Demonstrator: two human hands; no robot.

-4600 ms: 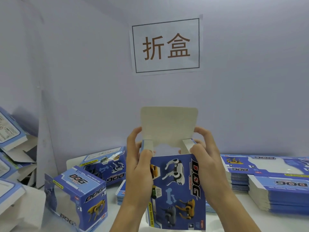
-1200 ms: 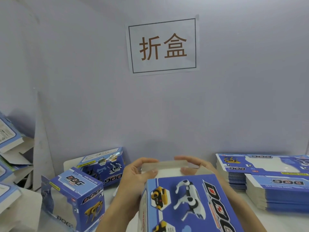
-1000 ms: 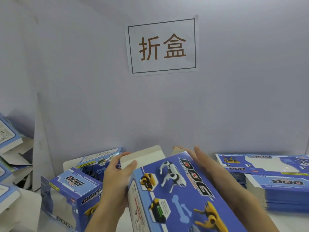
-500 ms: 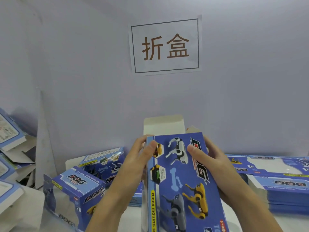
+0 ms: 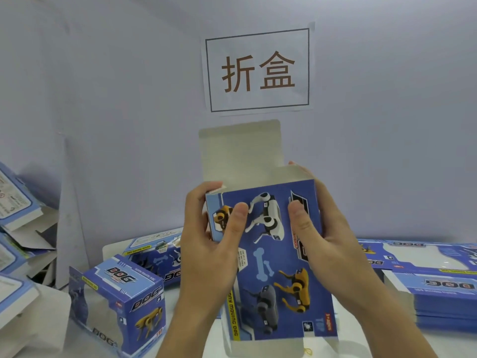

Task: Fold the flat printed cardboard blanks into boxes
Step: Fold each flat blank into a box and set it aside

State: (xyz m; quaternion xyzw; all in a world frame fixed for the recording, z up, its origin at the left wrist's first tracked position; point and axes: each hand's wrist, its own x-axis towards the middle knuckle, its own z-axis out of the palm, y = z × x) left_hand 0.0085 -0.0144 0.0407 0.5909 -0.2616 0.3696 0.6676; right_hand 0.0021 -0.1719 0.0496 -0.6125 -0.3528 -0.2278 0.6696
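Note:
I hold a blue printed DOG box (image 5: 268, 264) upright in front of me, above the table. Its pale top flap (image 5: 240, 151) stands open, pointing up. My left hand (image 5: 209, 244) grips the box's upper left edge, thumb lying on the printed front. On the upper right edge my right hand (image 5: 327, 233) grips it, thumb on the front and fingers behind. A flap at the bottom of the box hangs loose toward me.
Two folded DOG boxes (image 5: 121, 303) stand on the white table at the left. Stacks of flat blanks (image 5: 436, 280) lie at the right. More boxes pile up at the far left edge (image 5: 15, 218). A paper sign (image 5: 258, 69) hangs on the wall.
The box was turned end over end and raised upright. Its other end now points up with the flap open, and both hands have shifted their hold to the upper edges.

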